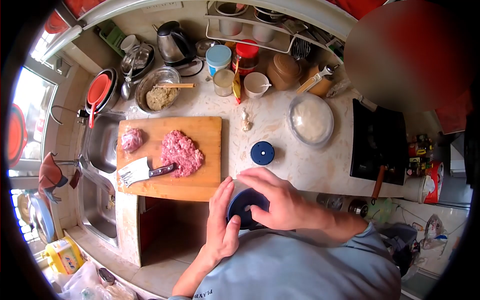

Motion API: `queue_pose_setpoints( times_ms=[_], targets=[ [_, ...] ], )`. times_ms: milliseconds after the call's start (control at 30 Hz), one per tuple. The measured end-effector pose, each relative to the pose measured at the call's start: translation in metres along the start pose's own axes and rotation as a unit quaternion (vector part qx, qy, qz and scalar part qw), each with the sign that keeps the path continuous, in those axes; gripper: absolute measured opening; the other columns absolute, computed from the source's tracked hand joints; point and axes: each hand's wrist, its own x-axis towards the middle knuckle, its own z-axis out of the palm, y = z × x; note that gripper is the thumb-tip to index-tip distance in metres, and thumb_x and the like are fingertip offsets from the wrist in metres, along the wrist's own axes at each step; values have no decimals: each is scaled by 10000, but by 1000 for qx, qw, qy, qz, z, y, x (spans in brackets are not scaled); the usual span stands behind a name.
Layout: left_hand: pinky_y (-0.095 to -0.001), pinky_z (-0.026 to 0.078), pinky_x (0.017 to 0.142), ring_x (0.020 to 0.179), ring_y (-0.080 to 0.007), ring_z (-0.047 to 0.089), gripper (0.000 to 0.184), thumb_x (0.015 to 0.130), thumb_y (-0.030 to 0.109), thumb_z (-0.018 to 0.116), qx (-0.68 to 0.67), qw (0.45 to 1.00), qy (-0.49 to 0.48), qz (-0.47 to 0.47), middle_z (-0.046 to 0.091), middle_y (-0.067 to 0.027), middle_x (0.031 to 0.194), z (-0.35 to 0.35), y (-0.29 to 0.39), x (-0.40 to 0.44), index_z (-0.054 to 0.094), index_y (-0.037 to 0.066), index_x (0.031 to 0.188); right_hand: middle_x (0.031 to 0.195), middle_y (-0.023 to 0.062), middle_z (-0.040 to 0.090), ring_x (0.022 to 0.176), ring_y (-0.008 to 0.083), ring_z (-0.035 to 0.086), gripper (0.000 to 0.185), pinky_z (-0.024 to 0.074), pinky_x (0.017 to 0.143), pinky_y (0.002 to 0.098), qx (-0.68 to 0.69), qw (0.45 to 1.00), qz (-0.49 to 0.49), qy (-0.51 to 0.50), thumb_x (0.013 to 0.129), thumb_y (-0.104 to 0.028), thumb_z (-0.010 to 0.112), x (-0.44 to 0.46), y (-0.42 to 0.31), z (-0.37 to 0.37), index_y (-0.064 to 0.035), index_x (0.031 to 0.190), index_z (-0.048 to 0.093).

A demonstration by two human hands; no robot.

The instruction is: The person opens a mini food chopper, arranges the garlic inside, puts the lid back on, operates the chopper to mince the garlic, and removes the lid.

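A round dark blue container (pixel 243 204) is held close to the body at the counter's front edge. Along its left side lies my left hand (pixel 221 220), fingers together and thumb near the rim. My right hand (pixel 275 200) reaches over the container from the right, its thumb at the opening; what is inside is hidden. Behind them a round blue lid (pixel 262 153) rests on the counter. To the left, minced meat (pixel 181 152), a smaller meat lump (pixel 132 140) and a cleaver (pixel 142 171) lie on the wooden cutting board (pixel 210 131).
The sink (pixel 100 200) is at the left. A metal bowl (pixel 167 75) with chopsticks, a kettle (pixel 172 42), jars and cups stand at the back. Garlic (pixel 245 121), a covered dough bowl (pixel 310 120) and a black stove (pixel 376 142) are towards the right.
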Motion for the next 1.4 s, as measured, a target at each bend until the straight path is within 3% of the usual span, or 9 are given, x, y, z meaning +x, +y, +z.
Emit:
queue_pose_setpoints(
  times_ms=[167,500,567,800,900,1033,1167,1233,1400],
  targets=[
    [-486,311,1153,1381,-434,416,618,936,193,524,28,999,-27,-8,389,-273,1540,2,0,4,401,-23,1501,1213,182,616,931,384,671,550,561,781,453,-73,997,13,-17,767,-119,714,1,3,0,-18,1282,554],
    [-399,488,1014,1336,-376,504,715,758,73,634,12,997,-15,-80,456,-243,1503,6,4,14,494,19,1457,1187,206,636,953,412,663,563,562,786,465,-62,997,32,-18,746,-95,691,4,5,0,-16,1283,541],
    [-372,462,1041,1301,-313,531,676,748,10,573,-33,987,2,-155,501,-225,1430,8,11,17,508,-22,1420,1191,214,638,970,417,662,576,565,796,464,-53,997,49,-34,752,-100,692,5,7,1,-10,1299,533],
    [-398,330,1161,1356,-306,477,701,747,9,551,-51,990,56,-120,517,-207,1427,0,2,11,483,-52,1442,1320,263,562,1212,395,584,735,475,1033,406,28,997,55,-44,844,-276,772,1,13,-6,55,1415,449],
    [-401,322,1171,1391,-306,449,700,751,29,554,-27,994,74,-74,495,-208,1475,-2,1,11,481,-54,1442,1356,269,531,1243,373,569,758,470,1039,399,133,977,147,-79,861,-285,770,-4,13,1,62,1439,424],
    [-407,306,1183,1420,-305,419,703,763,40,543,-36,993,78,-76,473,-207,1507,-3,1,10,463,-61,1454,1329,252,536,1220,351,560,765,462,1030,405,197,973,118,-30,853,-241,791,-8,24,17,52,1453,416],
    [-407,303,1185,1420,-308,419,714,765,40,544,-43,994,76,-59,465,-214,1513,-3,-3,7,448,-70,1464,1302,242,545,1177,349,572,762,468,1013,408,186,977,105,-16,841,-214,796,-7,20,19,42,1452,420],
    [-409,298,1188,1423,-310,414,724,764,36,546,-47,994,74,-64,458,-220,1518,-3,-2,6,437,-73,1472,1306,177,547,1147,210,606,730,514,966,341,137,984,115,-20,831,-88,784,-6,16,17,28,1461,434],
    [-416,305,1182,1414,-318,421,746,751,30,557,0,996,73,-56,457,-229,1516,1,-5,2,430,-70,1480,1237,182,583,1077,233,638,692,529,923,358,111,990,84,0,822,-118,773,-6,22,20,26,1425,467]
  ],
)
